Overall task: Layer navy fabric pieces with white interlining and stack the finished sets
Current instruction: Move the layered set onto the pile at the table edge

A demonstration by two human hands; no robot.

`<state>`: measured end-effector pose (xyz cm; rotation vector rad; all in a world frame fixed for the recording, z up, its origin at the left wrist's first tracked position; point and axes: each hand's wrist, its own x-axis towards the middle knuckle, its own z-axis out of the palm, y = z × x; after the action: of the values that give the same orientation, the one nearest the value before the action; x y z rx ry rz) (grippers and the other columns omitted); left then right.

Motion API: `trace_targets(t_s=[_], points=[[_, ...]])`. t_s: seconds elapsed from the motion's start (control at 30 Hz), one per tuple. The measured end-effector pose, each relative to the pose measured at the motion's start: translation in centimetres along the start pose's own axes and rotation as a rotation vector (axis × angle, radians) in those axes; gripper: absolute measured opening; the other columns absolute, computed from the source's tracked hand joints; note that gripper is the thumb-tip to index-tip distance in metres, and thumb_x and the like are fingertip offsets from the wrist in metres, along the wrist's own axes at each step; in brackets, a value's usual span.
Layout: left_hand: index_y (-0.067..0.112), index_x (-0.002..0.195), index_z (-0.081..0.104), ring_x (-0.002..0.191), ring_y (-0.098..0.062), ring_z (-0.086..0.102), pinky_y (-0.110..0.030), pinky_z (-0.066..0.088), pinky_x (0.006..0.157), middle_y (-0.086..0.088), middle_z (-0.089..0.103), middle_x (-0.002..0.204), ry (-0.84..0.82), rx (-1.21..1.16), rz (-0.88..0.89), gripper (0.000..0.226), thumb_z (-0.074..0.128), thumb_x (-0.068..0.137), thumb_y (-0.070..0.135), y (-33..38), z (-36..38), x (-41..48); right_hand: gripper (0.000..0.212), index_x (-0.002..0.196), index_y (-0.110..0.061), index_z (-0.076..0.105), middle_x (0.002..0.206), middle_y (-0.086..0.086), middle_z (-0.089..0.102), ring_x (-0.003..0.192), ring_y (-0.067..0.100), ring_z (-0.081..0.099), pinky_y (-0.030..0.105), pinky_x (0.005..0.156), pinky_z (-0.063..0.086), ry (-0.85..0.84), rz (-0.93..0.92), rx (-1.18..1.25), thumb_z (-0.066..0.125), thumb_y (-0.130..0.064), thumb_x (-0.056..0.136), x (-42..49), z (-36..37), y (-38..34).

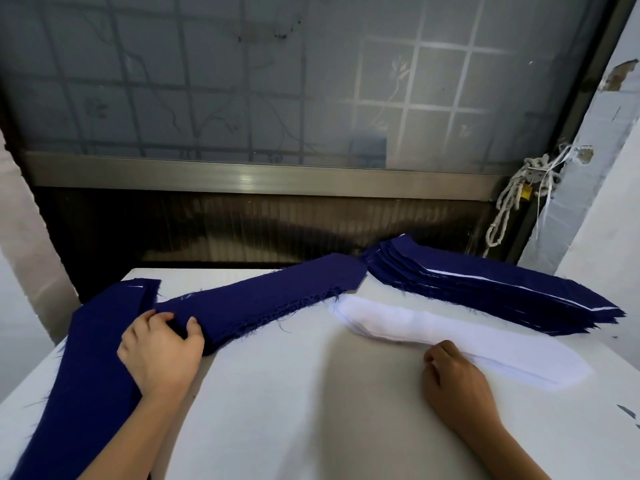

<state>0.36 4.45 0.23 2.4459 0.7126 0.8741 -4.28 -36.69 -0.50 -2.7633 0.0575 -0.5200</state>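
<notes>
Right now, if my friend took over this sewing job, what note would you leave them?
Left hand: fingers curled on the near end of the navy pile, gripping the top pieces.
Right hand: fingertips on the near edge of the white interlining pile; whether it has pinched a sheet is unclear.
Finished stack: back right of the table, navy with white edges showing.
More navy pieces lie under the left forearm.
Done: many sets stacked.
Left: pair a navy piece with interlining, add it to the stack, repeat until the piles run out.
</notes>
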Motion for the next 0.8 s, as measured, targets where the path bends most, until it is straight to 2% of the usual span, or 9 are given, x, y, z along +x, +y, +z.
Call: trace_targets(t_s=[0.13, 0.27, 0.4, 0.5, 0.6, 0.7, 0.8], points=[[0.006, 0.089, 0.074, 0.126, -0.039, 0.043, -0.056, 0.029, 0.107, -0.017, 0.059, 0.13, -0.018, -0.01, 0.076, 0.012, 0.069, 0.085, 0.015, 0.0, 0.1, 0.0, 0.005, 0.083, -0.015, 0.057, 0.094, 0.0, 0.055, 0.071, 0.026, 0.059, 0.034, 0.06, 0.043, -0.001, 0.007, 0.007, 0.054, -0.012, 0.086, 0.0, -0.1, 0.0], [0.007, 0.081, 0.073, 0.122, -0.034, 0.045, -0.053, 0.028, 0.109, -0.013, 0.059, 0.12, 0.013, -0.02, 0.172, 0.002, 0.071, 0.08, 0.008, -0.2, 0.2, 0.0, 0.005, 0.082, -0.014, 0.057, 0.094, 0.002, 0.056, 0.069, 0.027, 0.059, 0.036, 0.06, 0.046, 0.004, 0.01, 0.024, 0.056, -0.01, 0.085, 0.0, -0.1, -0.2], [0.013, 0.076, 0.068, 0.111, -0.028, 0.051, -0.048, 0.033, 0.104, -0.006, 0.059, 0.113, 0.0, -0.003, 0.413, 0.008, 0.074, 0.076, 0.008, 0.2, 0.3, -0.7, 0.006, 0.082, -0.015, 0.057, 0.094, 0.001, 0.056, 0.069, 0.028, 0.059, 0.036, 0.06, 0.047, 0.009, 0.01, 0.027, 0.058, -0.01, 0.085, 0.0, -0.1, -0.3], [0.014, 0.075, 0.064, 0.101, -0.026, 0.056, -0.046, 0.04, 0.097, -0.005, 0.06, 0.109, -0.036, -0.042, 0.426, 0.01, 0.072, 0.08, 0.013, 0.6, 0.2, -0.9, 0.007, 0.081, -0.015, 0.057, 0.093, 0.002, 0.057, 0.068, 0.028, 0.059, 0.036, 0.059, 0.047, 0.017, 0.012, 0.032, 0.059, -0.008, 0.083, 0.0, -0.1, -0.3], [0.01, 0.088, 0.064, 0.097, -0.029, 0.058, -0.049, 0.042, 0.093, -0.008, 0.063, 0.106, -0.014, -0.07, 0.279, 0.01, 0.068, 0.087, 0.02, 0.5, 0.1, -0.5, 0.009, 0.079, -0.015, 0.057, 0.092, 0.001, 0.056, 0.065, 0.028, 0.058, 0.035, 0.058, 0.046, 0.021, 0.007, 0.039, 0.06, -0.007, 0.083, 0.0, 0.0, -0.3], [0.008, 0.119, 0.059, 0.109, -0.033, 0.057, -0.05, 0.037, 0.102, -0.01, 0.065, 0.112, -0.042, -0.062, 0.112, 0.041, 0.071, 0.084, 0.027, 0.4, -0.1, 0.0, 0.009, 0.079, -0.015, 0.058, 0.091, 0.001, 0.056, 0.064, 0.027, 0.058, 0.033, 0.056, 0.044, 0.023, -0.001, 0.042, 0.061, -0.007, 0.082, 0.0, 0.0, -0.1], [0.009, 0.12, 0.06, 0.104, -0.029, 0.058, -0.049, 0.033, 0.106, -0.001, 0.066, 0.1, -0.048, -0.086, 0.169, 0.042, 0.072, 0.083, 0.023, 0.6, -0.1, -0.1, 0.009, 0.079, -0.015, 0.058, 0.09, 0.001, 0.056, 0.065, 0.027, 0.058, 0.033, 0.055, 0.043, 0.027, 0.001, 0.04, 0.061, -0.006, 0.081, 0.1, 0.0, -0.1]])
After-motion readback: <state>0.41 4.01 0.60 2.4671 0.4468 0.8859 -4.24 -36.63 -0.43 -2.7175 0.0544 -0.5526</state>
